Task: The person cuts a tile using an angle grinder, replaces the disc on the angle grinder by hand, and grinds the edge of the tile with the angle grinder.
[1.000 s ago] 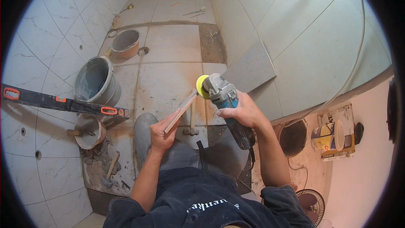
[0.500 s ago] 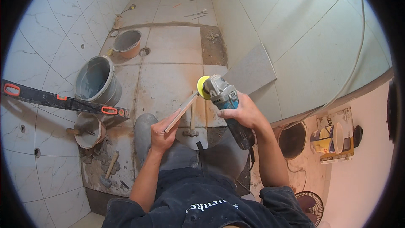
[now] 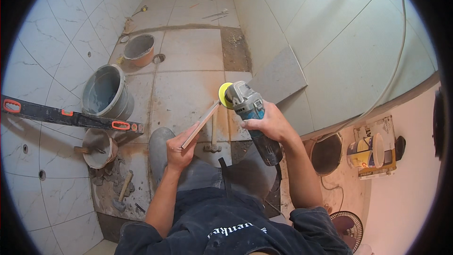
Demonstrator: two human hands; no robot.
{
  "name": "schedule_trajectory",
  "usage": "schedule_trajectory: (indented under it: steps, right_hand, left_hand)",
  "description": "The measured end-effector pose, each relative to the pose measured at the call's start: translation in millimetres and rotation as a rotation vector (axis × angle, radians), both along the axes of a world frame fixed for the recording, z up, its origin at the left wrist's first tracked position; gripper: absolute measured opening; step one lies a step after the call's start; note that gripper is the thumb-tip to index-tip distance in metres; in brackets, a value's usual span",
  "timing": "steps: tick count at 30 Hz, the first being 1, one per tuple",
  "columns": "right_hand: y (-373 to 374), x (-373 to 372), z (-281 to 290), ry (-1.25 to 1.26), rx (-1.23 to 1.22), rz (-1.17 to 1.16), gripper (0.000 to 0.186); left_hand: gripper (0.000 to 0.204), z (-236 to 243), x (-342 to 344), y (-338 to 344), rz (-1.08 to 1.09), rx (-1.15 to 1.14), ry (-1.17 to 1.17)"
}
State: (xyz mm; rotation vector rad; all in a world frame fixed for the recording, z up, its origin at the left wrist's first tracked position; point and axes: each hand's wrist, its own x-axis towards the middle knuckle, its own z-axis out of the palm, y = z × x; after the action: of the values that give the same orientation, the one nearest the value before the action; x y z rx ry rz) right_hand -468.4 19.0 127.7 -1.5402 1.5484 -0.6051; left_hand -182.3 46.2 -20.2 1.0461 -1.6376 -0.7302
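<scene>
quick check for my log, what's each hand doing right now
Left hand: closed, holding a thin tile piece.
Right hand: closed, holding the angle grinder.

The angle grinder [image 3: 250, 106] pairs a scuffed, dull metal head [image 3: 240, 94] with a plastic body [image 3: 267, 150]; its disc [image 3: 223, 95] is matt. The tile piece [image 3: 202, 125] looks ceramic. Wall tiles [image 3: 61, 198] are smooth, faintly glossy; floor tiles [image 3: 188, 85], dusty. The hammer handle [image 3: 214, 126] is wood; the large bucket [image 3: 124, 101], residue-stained plastic.
</scene>
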Motion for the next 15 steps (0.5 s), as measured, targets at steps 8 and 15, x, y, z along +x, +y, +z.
schedule_trajectory:
  steps: [8,15]
  right_hand:
    - [17,20,-11,-0.035,-0.050,0.075,0.068]
    - [26,31,-9,-0.018,-0.095,0.055,0.073]
  left_hand:
    - [0.041,-2,-5,5,-0.023,-0.014,-0.002]
    - [0.040,-7,-3,7,-0.007,0.002,-0.018]
